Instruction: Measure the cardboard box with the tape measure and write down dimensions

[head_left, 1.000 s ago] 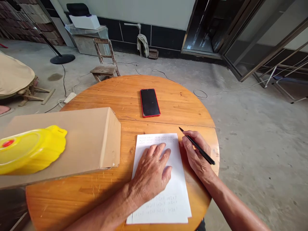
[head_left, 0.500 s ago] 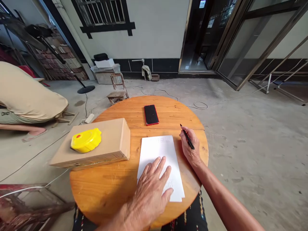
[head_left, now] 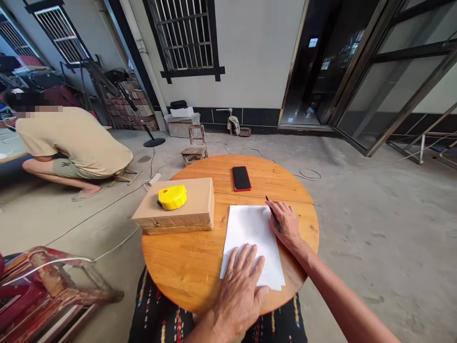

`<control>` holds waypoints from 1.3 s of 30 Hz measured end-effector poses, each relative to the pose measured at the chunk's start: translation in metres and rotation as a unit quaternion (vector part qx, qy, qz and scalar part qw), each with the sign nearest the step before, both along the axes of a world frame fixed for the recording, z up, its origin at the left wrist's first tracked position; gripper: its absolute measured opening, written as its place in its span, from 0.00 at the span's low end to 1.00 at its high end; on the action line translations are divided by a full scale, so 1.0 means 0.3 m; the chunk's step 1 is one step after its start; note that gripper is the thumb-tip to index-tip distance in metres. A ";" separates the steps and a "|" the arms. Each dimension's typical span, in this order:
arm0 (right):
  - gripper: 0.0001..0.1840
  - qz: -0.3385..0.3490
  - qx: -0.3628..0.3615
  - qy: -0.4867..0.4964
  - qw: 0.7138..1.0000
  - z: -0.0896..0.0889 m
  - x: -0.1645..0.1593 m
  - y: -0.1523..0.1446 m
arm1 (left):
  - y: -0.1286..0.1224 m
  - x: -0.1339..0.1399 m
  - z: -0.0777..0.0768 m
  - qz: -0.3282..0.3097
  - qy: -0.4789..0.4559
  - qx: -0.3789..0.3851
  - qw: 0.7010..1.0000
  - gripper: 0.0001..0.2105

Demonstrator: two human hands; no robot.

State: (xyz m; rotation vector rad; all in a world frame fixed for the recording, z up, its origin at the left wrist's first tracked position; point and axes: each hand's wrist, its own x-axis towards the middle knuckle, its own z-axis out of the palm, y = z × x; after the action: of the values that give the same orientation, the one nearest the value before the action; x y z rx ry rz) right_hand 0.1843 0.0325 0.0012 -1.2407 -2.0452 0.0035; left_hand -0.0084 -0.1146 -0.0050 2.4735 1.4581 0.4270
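Head view: a stack of loose white paper is being held down on the round wooden surface by the left hand. Slippage is being judged the likeliest trouble: the sheets' edges are lying out of line, so the top sheet could be dragged askew if that hand were being slid or lifted. Faint marks beside its fingers could be smeared by rubbing, though whether they are wet cannot be told. A stray stroke could be left at the paper's far right corner, where the tip of the black pen is being held close, should the wrist be tilted down.

The left hand is being spread flat, palm down, over the paper's near part, its fingers pointing toward the far edge. By the right hand, at the paper's right edge, the pen is being gripped between curled fingers, its tip pointing away from the body; whether the paper is being touched by that hand cannot be told.
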 end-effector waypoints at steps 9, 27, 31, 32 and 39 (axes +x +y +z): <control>0.17 0.042 -0.029 -0.191 0.980 0.063 -0.035 0.000 | -0.004 0.005 -0.005 0.002 -0.023 0.022 1.000 0.24; 0.18 -0.121 -0.097 -0.208 0.966 0.043 -0.044 -0.090 | -0.001 0.011 -0.024 0.006 -0.072 0.050 0.996 0.20; 0.14 -0.143 -0.123 -0.209 0.960 0.039 -0.108 -0.148 | -0.001 0.015 -0.043 0.010 -0.083 0.066 0.994 0.20; 0.13 -0.148 -0.125 -0.209 0.958 0.039 -0.116 -0.162 | -0.001 0.016 -0.046 0.010 -0.084 0.070 0.994 0.19; 0.11 -0.169 -0.141 -0.207 0.953 0.065 -0.095 -0.215 | -0.003 0.020 -0.041 0.010 -0.091 0.097 0.991 0.16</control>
State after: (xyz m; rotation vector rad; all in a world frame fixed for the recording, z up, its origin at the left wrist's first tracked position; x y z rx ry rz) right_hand 0.1558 -0.0321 0.0205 -1.8929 -2.2027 -0.1404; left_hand -0.0023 -0.1153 -0.0173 2.4881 1.4275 0.8116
